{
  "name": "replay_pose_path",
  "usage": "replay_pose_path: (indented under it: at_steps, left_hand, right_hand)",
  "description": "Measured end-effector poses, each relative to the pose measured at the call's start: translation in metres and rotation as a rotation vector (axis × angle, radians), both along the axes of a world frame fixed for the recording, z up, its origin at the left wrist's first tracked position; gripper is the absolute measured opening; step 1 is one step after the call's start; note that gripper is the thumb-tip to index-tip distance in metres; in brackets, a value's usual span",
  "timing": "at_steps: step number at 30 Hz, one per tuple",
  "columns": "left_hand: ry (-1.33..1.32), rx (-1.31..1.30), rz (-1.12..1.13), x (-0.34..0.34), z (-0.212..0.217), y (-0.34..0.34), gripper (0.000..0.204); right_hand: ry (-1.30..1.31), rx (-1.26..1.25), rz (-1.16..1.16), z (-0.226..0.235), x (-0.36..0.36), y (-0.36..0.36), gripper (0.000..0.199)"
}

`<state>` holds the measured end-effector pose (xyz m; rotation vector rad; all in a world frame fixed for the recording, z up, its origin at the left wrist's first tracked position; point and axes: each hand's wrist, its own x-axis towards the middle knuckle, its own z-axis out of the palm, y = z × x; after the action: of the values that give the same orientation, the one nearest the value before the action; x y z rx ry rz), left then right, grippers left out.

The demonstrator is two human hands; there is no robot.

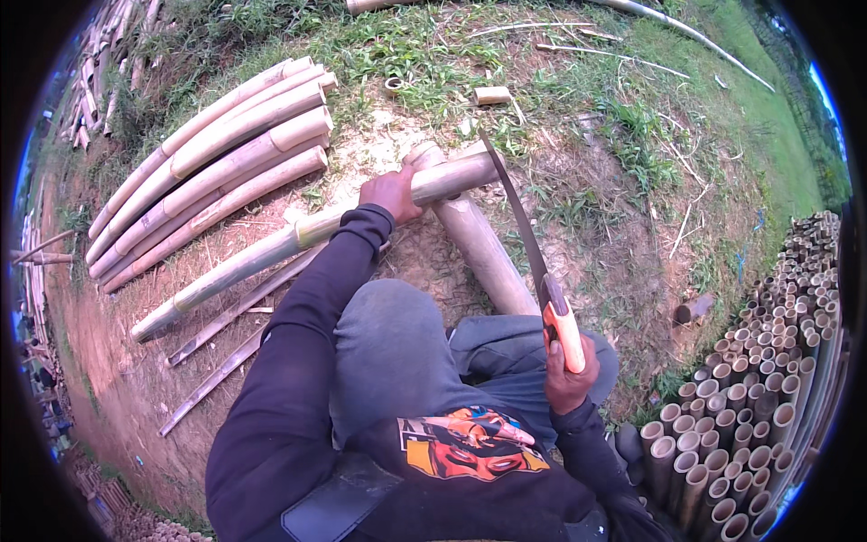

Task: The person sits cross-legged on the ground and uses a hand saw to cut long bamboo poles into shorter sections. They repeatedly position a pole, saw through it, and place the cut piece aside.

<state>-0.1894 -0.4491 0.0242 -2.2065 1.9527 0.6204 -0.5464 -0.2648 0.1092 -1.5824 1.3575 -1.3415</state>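
While holding the pole [289,242] with the left grip [393,194], have also the saw [546,287] in the right grip [571,372]. Can see the left grip closed over the pole from above, with bent fingers, just to the left of the crossing with the support [483,251]; cannot tell how far around underneath. Can see the right grip fully closed about the orange handle [567,341], near the right knee [605,361], with the blade [524,217] pointing up and away, at the right end of the pole. Cannot tell if touching it or only just beside it. Find the pole lying slantwise, from lower left to upper right, on top of the support, with its right end a little past it. Notice beyond the pole, at left, a bundle [244,129] of poles on the ground [108,361], and on the near side two narrow strips [239,310]. Find also a short tube [492,95] farther off, and at lower right many upright tubes [725,418], close together.
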Motion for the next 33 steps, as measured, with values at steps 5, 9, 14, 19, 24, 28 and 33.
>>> replay_pose_path:
  at_steps: [5, 9, 14, 19, 24, 28, 33]
  left_hand:
    - [0.059, -0.069, -0.034, 0.006, 0.002, -0.011, 0.078]
    - [0.179, 0.099, -0.087, 0.027, 0.006, -0.030, 0.091]
    - [0.147, 0.003, -0.033, 0.022, -0.006, -0.023, 0.098]
    - [-0.043, -0.177, -0.022, 0.002, -0.005, 0.002, 0.074]
    - [-0.030, -0.105, -0.006, 0.004, 0.006, -0.003, 0.071]
    - [-0.006, -0.070, -0.028, 0.007, 0.001, -0.005, 0.070]
    - [-0.005, -0.091, -0.059, 0.006, -0.007, -0.005, 0.071]
  right_hand:
    - [0.097, 0.009, -0.003, -0.064, 0.046, -0.120, 0.021]
    - [0.092, -0.025, 0.045, -0.045, 0.066, -0.143, 0.020]
    - [0.167, 0.007, 0.026, -0.006, 0.074, -0.145, 0.021]
    - [0.152, -0.071, 0.048, -0.037, 0.070, -0.153, 0.021]
    - [0.083, 0.096, 0.018, -0.011, 0.041, -0.087, 0.017]
    - [0.081, -0.068, 0.038, 0.021, 0.012, -0.010, 0.020]
    - [0.112, 0.042, 0.012, -0.040, 0.033, -0.084, 0.017]
